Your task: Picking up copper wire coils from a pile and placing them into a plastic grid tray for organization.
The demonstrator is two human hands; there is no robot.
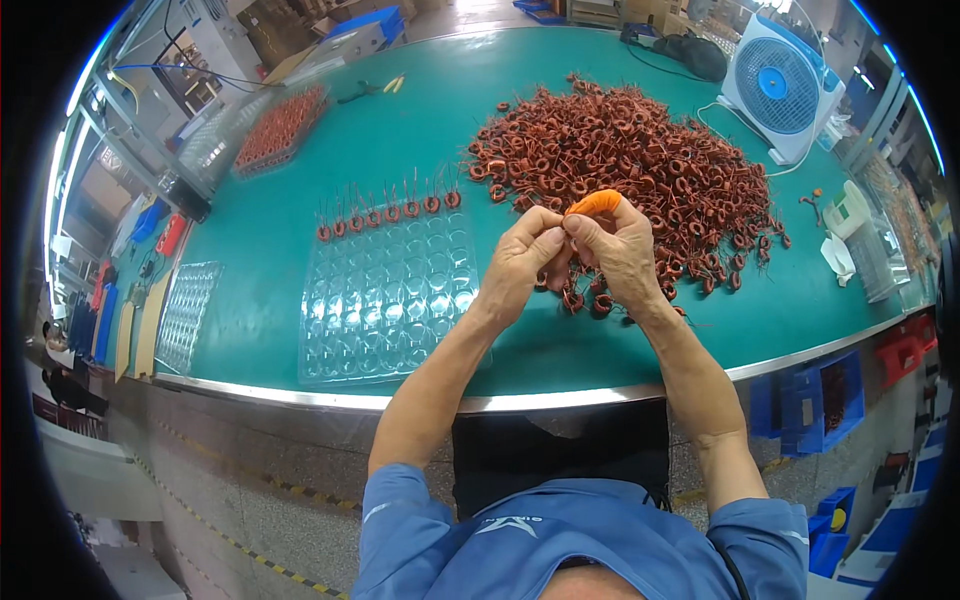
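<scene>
My left hand (522, 258) and my right hand (625, 255) meet at the near-left edge of a heap of copper-wound ring coils (630, 145). Their fingertips are pinched together, and whatever sits between them is hidden by the fingers. An orange finger cover (598, 203) is on the bent index finger of the right hand. Left of my hands lies a clear plastic tray (385, 290) with round pockets. Along its far edge stands a row of several copper coils (392, 213), their wire leads pointing up.
A filled tray of coils (280, 130) rests at the far left of the green table (430, 130), near yellow-handled pliers (394, 84). Another clear tray (188, 315) lies by the left edge. A box fan (778, 85) stands far right, with a white cup (845, 210) nearer.
</scene>
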